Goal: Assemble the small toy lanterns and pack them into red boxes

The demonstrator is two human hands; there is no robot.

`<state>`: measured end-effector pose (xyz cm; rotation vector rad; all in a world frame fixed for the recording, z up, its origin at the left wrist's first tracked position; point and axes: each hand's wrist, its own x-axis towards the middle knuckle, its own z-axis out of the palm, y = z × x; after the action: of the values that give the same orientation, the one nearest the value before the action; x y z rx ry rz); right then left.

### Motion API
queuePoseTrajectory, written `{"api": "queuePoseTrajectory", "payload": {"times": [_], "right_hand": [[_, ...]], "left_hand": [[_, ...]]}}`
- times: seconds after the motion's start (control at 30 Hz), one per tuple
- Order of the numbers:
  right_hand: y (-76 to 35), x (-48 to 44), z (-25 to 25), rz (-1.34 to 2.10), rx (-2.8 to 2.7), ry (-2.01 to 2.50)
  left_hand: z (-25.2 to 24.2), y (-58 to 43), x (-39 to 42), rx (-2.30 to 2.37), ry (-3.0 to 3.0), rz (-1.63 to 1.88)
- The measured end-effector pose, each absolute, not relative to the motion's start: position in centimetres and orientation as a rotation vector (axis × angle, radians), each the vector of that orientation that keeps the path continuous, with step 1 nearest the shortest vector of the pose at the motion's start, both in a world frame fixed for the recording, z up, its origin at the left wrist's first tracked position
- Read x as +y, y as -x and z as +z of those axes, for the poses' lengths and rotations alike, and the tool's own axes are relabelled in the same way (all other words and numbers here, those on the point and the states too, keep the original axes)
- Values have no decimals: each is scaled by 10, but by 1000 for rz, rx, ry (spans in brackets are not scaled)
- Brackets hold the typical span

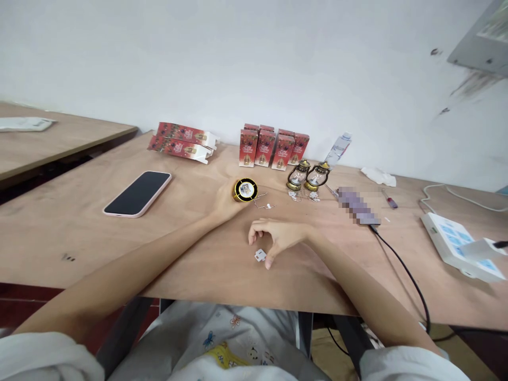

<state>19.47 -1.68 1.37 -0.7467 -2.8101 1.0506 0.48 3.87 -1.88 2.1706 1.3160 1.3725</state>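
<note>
Near table (190,272) edge, right hand (282,239) curls over white piece (260,255); left hand (227,205) holds lantern (245,190).

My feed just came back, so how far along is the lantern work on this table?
Looks done: two small lanterns stand whole by the upright red boxes. In hand: the left hand grips a gold lantern base; the right hand rests curled beside a small white part. Seemingly left: that base has no top, and flat boxes lie stacked, not stood up.
</note>
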Motion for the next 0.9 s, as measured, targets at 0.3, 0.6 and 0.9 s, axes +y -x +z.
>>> {"api": "queuePoseTrajectory", "payload": {"times": [0.3, 0.6, 0.9], "right_hand": [[-178, -21, -10, 996, -2401, 876], [-180, -27, -6, 1049, -2473, 722], [-177, -32, -1, 1008, -2731, 613]], "left_hand": [[-18, -5, 37, 1314, -2198, 1370], [-23, -4, 41, 1229, -2245, 1399], [-26, -4, 44, 1227, -2299, 1369]]}}
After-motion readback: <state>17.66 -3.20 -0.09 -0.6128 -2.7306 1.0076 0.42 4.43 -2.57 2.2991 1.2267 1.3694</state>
